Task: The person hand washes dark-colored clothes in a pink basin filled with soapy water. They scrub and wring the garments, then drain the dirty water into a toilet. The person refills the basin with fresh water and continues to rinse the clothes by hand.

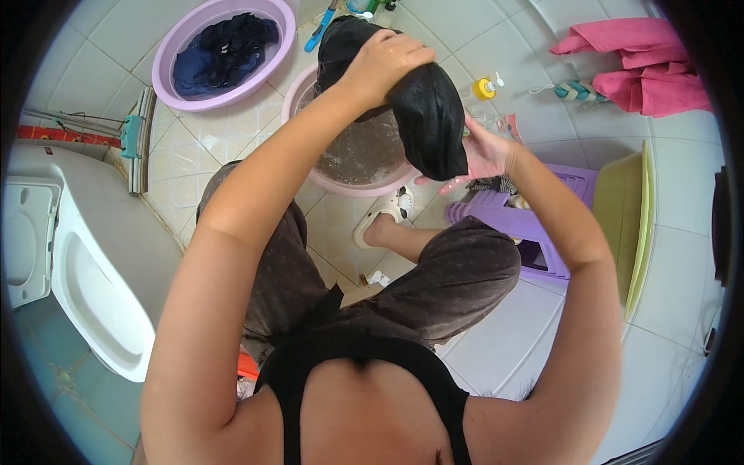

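Observation:
A wet black garment (pixel 433 122) hangs in the air, bunched and folded over. Its upper part is gripped by my left hand (pixel 386 64), with the fingers wrapped over the top. My right hand (pixel 487 150) is behind the garment's lower end, palm up and fingers spread; part of it is hidden by the cloth, and I cannot tell whether it touches. Beneath both hands stands a pink basin (pixel 343 187) of murky grey-brown water (pixel 363 148) with some suds on it.
At the upper left, a lilac basin (pixel 165 87) holds dark wet clothes (pixel 224 55). A blue-handled brush (pixel 318 36) lies behind the pink basin. Beyond my right hand are a yellow pump bottle (pixel 483 89), a purple plastic rack (pixel 540 218) and a yellow-green tub (pixel 619 215). A squatting toilet (pixel 104 296) is at left.

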A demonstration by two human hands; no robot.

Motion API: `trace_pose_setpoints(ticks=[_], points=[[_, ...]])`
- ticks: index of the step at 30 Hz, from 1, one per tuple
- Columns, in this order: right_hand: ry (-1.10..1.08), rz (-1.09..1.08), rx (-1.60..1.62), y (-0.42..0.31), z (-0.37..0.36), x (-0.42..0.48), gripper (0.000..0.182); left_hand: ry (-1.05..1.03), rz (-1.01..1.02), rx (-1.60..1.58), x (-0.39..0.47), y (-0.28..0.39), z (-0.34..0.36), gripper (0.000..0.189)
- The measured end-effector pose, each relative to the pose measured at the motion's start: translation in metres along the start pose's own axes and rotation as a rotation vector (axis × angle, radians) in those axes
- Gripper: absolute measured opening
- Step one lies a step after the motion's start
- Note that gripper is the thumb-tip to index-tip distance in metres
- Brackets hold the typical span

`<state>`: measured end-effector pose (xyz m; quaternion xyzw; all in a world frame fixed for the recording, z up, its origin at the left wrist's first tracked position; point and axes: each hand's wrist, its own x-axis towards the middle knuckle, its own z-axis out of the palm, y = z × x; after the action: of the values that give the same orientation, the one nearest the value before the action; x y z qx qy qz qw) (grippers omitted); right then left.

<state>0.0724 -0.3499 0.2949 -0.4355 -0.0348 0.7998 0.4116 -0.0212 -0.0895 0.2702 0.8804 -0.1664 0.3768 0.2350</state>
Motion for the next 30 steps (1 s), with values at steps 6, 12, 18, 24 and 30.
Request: trace_pose_setpoints(ticks=[6,12,18,24,30], points=[[0.101,-0.456,0.701,0.051,0.060,0.024,0.099,0.116,0.005,0.193,-0.002,-0.009,-0.002,0.043],[0.538,-1.000,1.028,0.039,0.071,0.093,0.080,0.173,0.182,0.250,-0.002,0.013,-0.001,0.022],[0.676,-1.523,0.459,-0.031,0.062,0.057,0.042,0.189,-0.167,-0.015,-0.005,0.001,0.002,0.048],[0.600,-1.234,-0.678,-0.123,0.057,0.045,0.036,0.008,-0.400,-0.595,-0.013,-0.010,0.025,0.042],[0.508,-1.012,-1.021,-0.157,0.068,0.061,0.036,-0.182,-0.656,-0.856,-0.007,-0.002,0.021,0.052]])
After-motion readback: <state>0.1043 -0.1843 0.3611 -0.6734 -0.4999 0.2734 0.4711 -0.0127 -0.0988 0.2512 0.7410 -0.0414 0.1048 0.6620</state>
